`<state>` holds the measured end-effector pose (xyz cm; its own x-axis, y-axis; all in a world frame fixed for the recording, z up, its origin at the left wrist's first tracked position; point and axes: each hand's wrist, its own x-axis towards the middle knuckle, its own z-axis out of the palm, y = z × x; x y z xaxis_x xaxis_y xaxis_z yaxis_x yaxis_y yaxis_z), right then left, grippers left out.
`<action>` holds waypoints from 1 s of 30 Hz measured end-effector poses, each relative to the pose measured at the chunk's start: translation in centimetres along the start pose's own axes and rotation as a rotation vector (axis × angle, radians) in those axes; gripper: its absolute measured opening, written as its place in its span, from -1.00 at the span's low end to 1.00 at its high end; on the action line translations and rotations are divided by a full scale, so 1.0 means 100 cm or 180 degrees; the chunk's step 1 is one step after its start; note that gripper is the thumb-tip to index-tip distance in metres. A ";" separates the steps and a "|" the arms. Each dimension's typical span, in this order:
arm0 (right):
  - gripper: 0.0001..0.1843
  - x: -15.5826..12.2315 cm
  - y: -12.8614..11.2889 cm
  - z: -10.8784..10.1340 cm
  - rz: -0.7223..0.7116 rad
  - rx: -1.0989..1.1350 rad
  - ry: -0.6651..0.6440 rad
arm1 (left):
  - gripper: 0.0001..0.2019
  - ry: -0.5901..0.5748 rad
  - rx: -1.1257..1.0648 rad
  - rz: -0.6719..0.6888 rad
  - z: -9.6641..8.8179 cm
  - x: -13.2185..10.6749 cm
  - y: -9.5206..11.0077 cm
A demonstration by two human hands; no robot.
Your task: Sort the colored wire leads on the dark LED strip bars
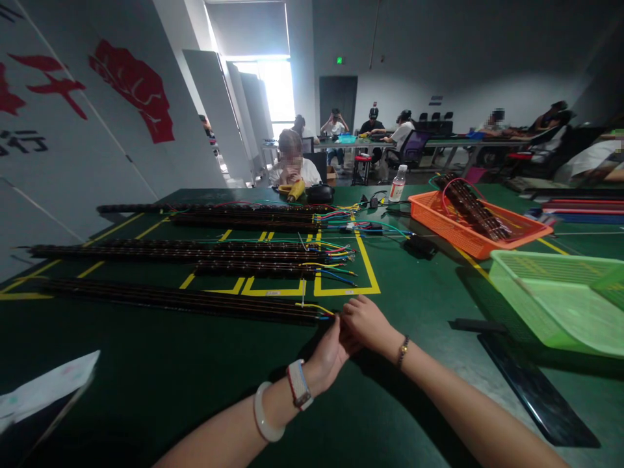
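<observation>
My left hand [330, 351] and my right hand [364, 320] meet at the right end of the nearest long black strip [185, 299] on the green table [195, 383]. Both hands have their fingers pinched together around the strip's short wires [319, 308], a yellow one among them. The fingertips overlap, so the exact grip is hidden. My left wrist wears a watch and a pale bangle; my right wrist wears a bead bracelet.
More long black strips [195, 250] with coloured wire ends lie in rows beyond. An orange basket [439, 224] of strips and a green basket [550, 305] stand at the right. A plastic bottle [398, 184] is farther back. A person sits across the table; others work at far tables.
</observation>
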<state>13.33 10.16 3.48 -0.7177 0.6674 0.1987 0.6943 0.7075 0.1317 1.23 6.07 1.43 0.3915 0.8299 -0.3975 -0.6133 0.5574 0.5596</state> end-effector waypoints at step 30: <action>-0.82 -0.033 -0.008 -0.079 0.0514 0.0541 -0.0299 | -0.83 0.0037 -0.0455 0.0089 -0.006 0.001 -0.001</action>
<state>15.52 5.57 10.40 -0.6055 0.7880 0.1118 0.7872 0.6136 -0.0613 0.95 6.10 0.93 0.3653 0.8443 -0.3921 -0.7157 0.5240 0.4617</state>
